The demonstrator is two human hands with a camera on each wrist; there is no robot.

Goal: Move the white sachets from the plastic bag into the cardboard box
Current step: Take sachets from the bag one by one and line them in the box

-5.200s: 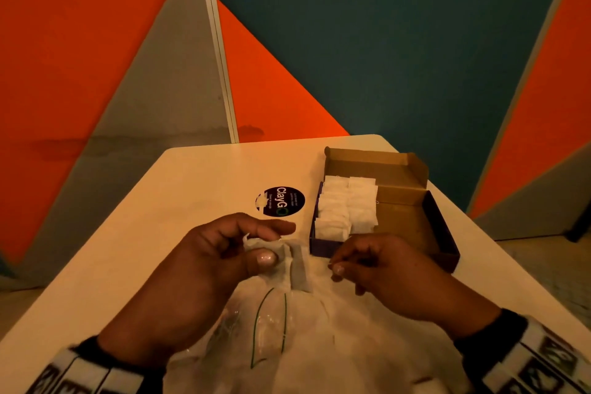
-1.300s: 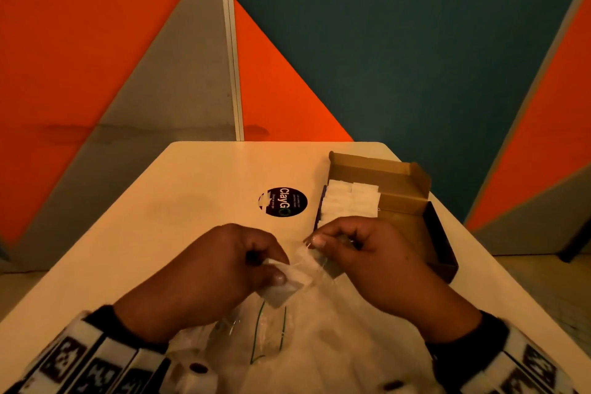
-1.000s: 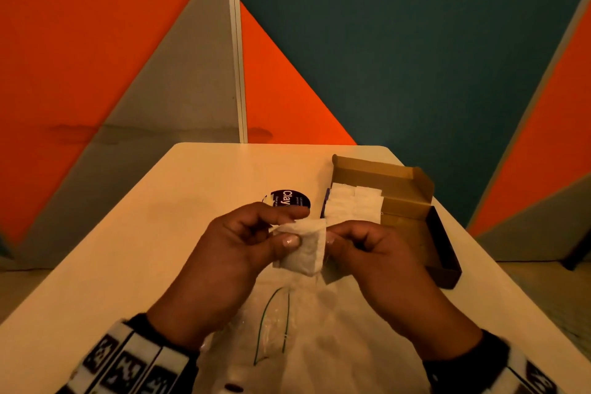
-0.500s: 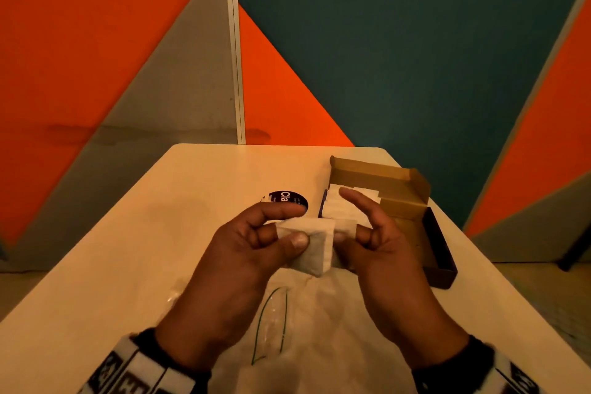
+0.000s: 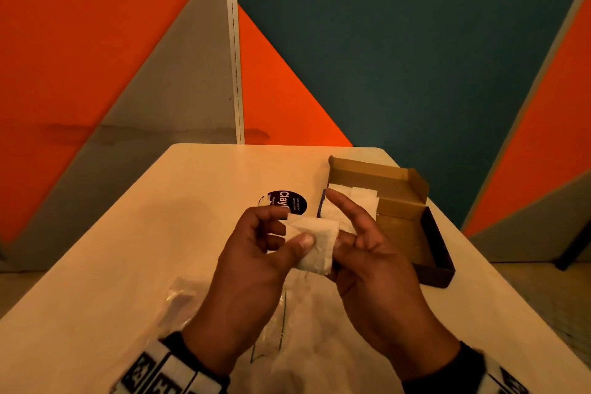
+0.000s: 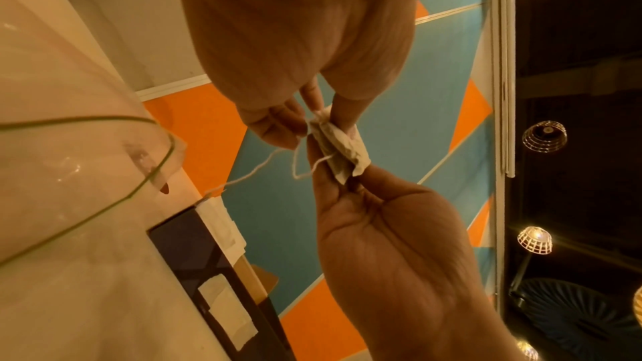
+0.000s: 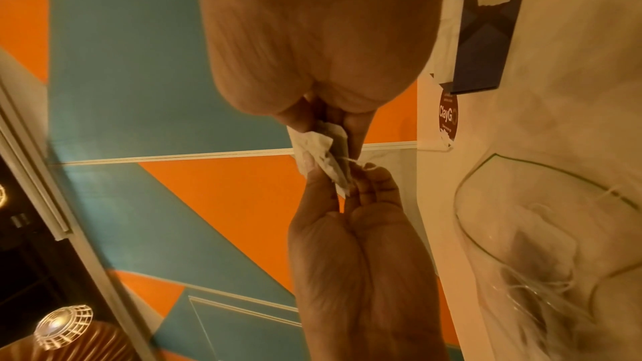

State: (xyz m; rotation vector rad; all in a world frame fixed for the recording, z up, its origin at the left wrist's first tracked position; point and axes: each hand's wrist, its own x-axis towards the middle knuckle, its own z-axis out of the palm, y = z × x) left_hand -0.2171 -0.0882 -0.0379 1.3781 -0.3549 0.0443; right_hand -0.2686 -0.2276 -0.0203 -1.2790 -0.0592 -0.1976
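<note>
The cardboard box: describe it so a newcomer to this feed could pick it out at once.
Start from the pale table in front of the orange and teal wall. On its far right stands the cardboard box, open, just beyond the right hand. Unlike the round black sticker beside it and the clear plastic bag nearer the person, it is brown inside with dark outer walls, and white sachets line its left side.

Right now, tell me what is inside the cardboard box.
White sachets fill the left side of the cardboard box; its right side shows bare cardboard. The right hand covers the nearer sachets, so their count stays unknown.
</note>
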